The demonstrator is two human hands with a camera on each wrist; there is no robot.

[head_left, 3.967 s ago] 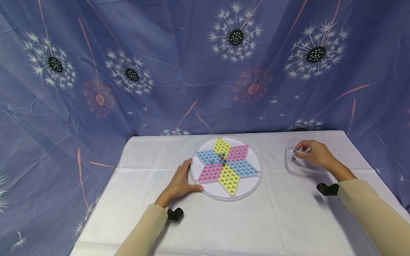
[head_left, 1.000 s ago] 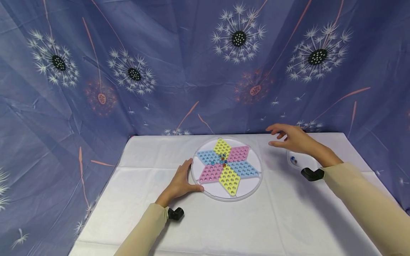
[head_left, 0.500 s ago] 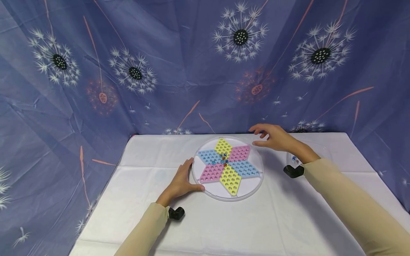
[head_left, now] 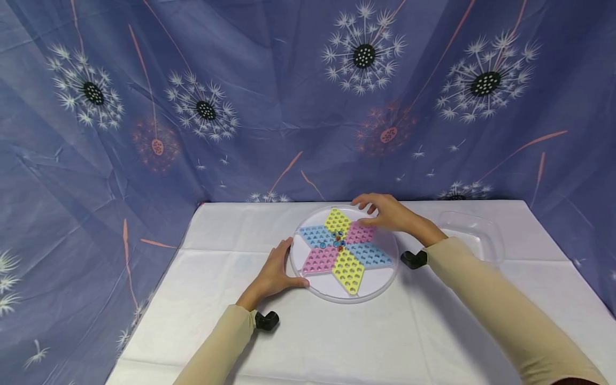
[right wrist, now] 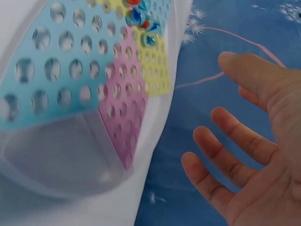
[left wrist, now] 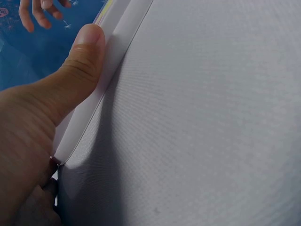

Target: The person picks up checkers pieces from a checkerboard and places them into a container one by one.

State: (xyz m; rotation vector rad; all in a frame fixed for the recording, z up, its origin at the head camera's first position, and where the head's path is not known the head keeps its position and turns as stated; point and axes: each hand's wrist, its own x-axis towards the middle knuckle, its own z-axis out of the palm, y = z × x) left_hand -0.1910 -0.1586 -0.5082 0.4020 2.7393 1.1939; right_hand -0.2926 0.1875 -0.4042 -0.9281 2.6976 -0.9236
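Observation:
A round clear board (head_left: 380, 278) with a star of yellow, pink and blue pegged fields lies mid-table. Several glass marbles (head_left: 337, 240) sit in the holes at its centre. My left hand (head_left: 283, 267) rests flat on the cloth against the board's left rim, its thumb (left wrist: 84, 52) pressing straight on the rim (left wrist: 117, 42). My right hand (head_left: 369, 209) hovers over the board's far right side with fingers spread and relaxed. The right wrist view shows its fingers (right wrist: 225, 146) holding nothing, above the board (right wrist: 70, 70) and the marbles (right wrist: 138, 14).
A clear plastic dish (head_left: 476, 232) stands on the white tablecloth (head_left: 366, 342) to the right of the board, behind my right forearm. A blue dandelion-print cloth (head_left: 240, 107) hangs behind and at both sides of the table.
My right hand left the dish and swept left, from beside the board to over its far right part. The left hand stayed on the rim.

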